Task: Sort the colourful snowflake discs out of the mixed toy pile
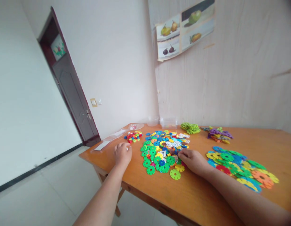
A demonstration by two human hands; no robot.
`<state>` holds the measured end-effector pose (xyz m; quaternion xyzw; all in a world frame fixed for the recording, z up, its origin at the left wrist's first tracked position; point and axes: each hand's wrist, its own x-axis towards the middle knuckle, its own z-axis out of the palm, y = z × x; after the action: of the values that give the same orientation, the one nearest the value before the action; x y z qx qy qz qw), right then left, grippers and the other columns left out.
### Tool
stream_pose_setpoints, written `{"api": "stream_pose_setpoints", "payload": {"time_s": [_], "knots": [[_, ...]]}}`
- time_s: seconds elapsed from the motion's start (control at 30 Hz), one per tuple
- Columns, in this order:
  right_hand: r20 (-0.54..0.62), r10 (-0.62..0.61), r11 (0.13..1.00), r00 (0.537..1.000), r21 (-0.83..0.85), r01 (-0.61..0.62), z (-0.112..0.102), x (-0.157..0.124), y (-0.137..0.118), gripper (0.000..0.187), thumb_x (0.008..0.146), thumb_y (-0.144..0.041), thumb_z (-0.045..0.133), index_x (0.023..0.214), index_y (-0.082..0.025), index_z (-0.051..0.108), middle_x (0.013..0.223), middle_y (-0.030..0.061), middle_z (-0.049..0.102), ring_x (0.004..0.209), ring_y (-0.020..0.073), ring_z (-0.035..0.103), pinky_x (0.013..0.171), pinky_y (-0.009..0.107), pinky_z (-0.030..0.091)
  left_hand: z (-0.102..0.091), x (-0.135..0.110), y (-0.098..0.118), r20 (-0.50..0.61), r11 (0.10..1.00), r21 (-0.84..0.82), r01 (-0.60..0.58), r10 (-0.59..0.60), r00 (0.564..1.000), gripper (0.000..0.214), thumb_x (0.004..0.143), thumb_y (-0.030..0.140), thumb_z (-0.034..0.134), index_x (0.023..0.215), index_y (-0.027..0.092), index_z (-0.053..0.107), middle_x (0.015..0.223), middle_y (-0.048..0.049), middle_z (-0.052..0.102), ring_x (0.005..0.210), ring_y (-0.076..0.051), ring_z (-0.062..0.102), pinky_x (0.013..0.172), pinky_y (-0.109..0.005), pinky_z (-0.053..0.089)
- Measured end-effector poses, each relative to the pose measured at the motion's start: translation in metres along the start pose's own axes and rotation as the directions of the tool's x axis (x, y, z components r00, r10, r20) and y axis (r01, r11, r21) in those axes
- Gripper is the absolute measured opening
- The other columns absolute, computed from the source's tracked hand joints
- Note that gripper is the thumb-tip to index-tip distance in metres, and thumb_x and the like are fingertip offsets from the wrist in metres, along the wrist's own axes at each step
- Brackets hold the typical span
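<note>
My left hand (123, 154) is closed, fingers curled, above the table's left part. It is nearest to a small heap of red, yellow, blue and green building bricks (134, 137); a whitish spot shows at its fingers, too small to name. At the right side of the big mixed pile, my right hand (193, 160) has its fingertips pinched together, and what they hold is hidden. That pile has green notched plastic discs (159, 167), white lattice pieces (175, 144) and small blue, yellow and brown parts. One light green disc (175, 174) lies at its near edge.
Larger notched discs (239, 168) spread on the right of the wooden table (183, 197). Behind lie lime green pieces (190, 127) and purple pieces (221, 134). Clear plastic containers (168, 123) stand by the wall. Transparent packaging (110, 142) lies along the left edge.
</note>
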<state>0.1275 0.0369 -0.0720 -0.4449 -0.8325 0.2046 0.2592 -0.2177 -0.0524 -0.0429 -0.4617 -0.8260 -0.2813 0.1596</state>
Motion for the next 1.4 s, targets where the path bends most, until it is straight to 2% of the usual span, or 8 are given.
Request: {"api": "stream_pose_setpoints", "payload": {"time_s": [0.1, 0.2, 0.3, 0.57, 0.8, 0.97, 1.3, 1.4], "knots": [[-0.002, -0.002, 1.000, 1.000, -0.001, 0.002, -0.002, -0.002, -0.002, 0.029, 0.092, -0.040, 0.045, 0.073, -0.022, 0.057, 0.069, 0.0005, 0.062, 0.066, 0.0158, 0.056, 0.060, 0.026, 0.032, 0.004, -0.007, 0.027, 0.043, 0.979, -0.106, -0.176, 0.181, 0.982, 0.021, 0.090, 0.030, 0.055, 0.097, 0.025, 0.074, 0.110, -0.0049, 0.072, 0.109, -0.023, 0.058, 0.100, -0.032, 0.039], [-0.002, -0.005, 1.000, 1.000, -0.002, 0.005, -0.003, -0.003, -0.004, 0.029, 0.092, -0.041, 0.045, 0.074, -0.022, 0.058, 0.070, 0.0005, 0.062, 0.067, 0.0161, 0.056, 0.060, 0.026, 0.032, 0.005, -0.016, 0.055, 0.112, 0.927, -0.214, -0.309, 0.338, 0.934, 0.020, 0.090, 0.035, 0.056, 0.091, 0.025, 0.074, 0.102, -0.0031, 0.072, 0.106, -0.022, 0.059, 0.096, -0.032, 0.040], [-0.004, -0.005, 1.000, 1.000, -0.006, 0.005, -0.004, -0.004, -0.006, 0.029, 0.092, -0.041, 0.044, 0.074, -0.022, 0.058, 0.070, 0.0006, 0.062, 0.067, 0.0161, 0.056, 0.060, 0.026, 0.032, 0.003, -0.027, 0.077, 0.195, 0.901, -0.255, -0.351, 0.404, 0.894, 0.020, 0.084, 0.043, 0.064, 0.086, 0.026, 0.075, 0.099, -0.0033, 0.071, 0.106, -0.024, 0.058, 0.093, -0.032, 0.041], [-0.004, -0.010, 1.000, 1.000, 0.002, 0.010, -0.005, -0.003, -0.008, 0.026, 0.091, -0.037, 0.046, 0.075, -0.022, 0.060, 0.071, 0.0005, 0.063, 0.067, 0.0153, 0.055, 0.060, 0.025, 0.032, 0.000, -0.041, 0.093, 0.319, 0.916, -0.198, -0.349, 0.397, 0.861, 0.035, 0.070, 0.058, 0.074, 0.087, 0.028, 0.070, 0.107, -0.0052, 0.066, 0.113, -0.031, 0.054, 0.099, -0.043, 0.036], [-0.003, -0.003, 1.000, 1.000, 0.012, 0.003, -0.005, -0.002, -0.009, 0.024, 0.090, -0.035, 0.049, 0.076, -0.022, 0.063, 0.074, 0.0006, 0.067, 0.069, 0.0153, 0.057, 0.062, 0.025, 0.034, 0.003, -0.037, 0.097, 0.316, 0.937, -0.188, -0.294, 0.341, 0.885, 0.023, 0.073, 0.047, 0.073, 0.083, 0.027, 0.070, 0.105, -0.0047, 0.068, 0.114, -0.029, 0.055, 0.098, -0.039, 0.037], [-0.005, 0.000, 1.000, 1.000, 0.007, 0.000, -0.006, -0.003, -0.010, 0.025, 0.091, -0.035, 0.048, 0.077, -0.022, 0.063, 0.075, 0.0009, 0.068, 0.070, 0.0151, 0.058, 0.062, 0.024, 0.034, 0.010, -0.029, 0.097, 0.253, 0.948, -0.211, -0.240, 0.290, 0.923, 0.010, 0.075, 0.034, 0.068, 0.078, 0.026, 0.073, 0.099, -0.0034, 0.071, 0.102, -0.026, 0.061, 0.087, -0.034, 0.042], [-0.051, -0.023, 0.999, 0.998, -0.029, 0.022, -0.005, -0.004, -0.012, 0.028, 0.095, -0.038, 0.045, 0.077, -0.022, 0.062, 0.071, 0.0008, 0.065, 0.066, 0.0147, 0.058, 0.060, 0.025, 0.034, 0.018, -0.019, 0.103, 0.273, 0.898, -0.439, -0.022, 0.157, 0.949, 0.013, 0.078, 0.035, 0.065, 0.080, 0.025, 0.072, 0.081, 0.0022, 0.074, 0.083, -0.019, 0.067, 0.071, -0.026, 0.046], [-0.112, -0.051, 0.997, 0.992, -0.062, 0.044, -0.010, -0.009, -0.019, 0.025, 0.096, -0.038, 0.046, 0.093, -0.024, 0.065, 0.087, 0.0030, 0.069, 0.077, 0.0164, 0.062, 0.066, 0.025, 0.037, 0.019, -0.023, 0.114, 0.269, 0.827, -0.562, -0.004, 0.188, 0.944, 0.014, 0.081, 0.035, 0.062, 0.082, 0.023, 0.069, 0.079, 0.0019, 0.073, 0.078, -0.017, 0.067, 0.071, -0.025, 0.047]]}}
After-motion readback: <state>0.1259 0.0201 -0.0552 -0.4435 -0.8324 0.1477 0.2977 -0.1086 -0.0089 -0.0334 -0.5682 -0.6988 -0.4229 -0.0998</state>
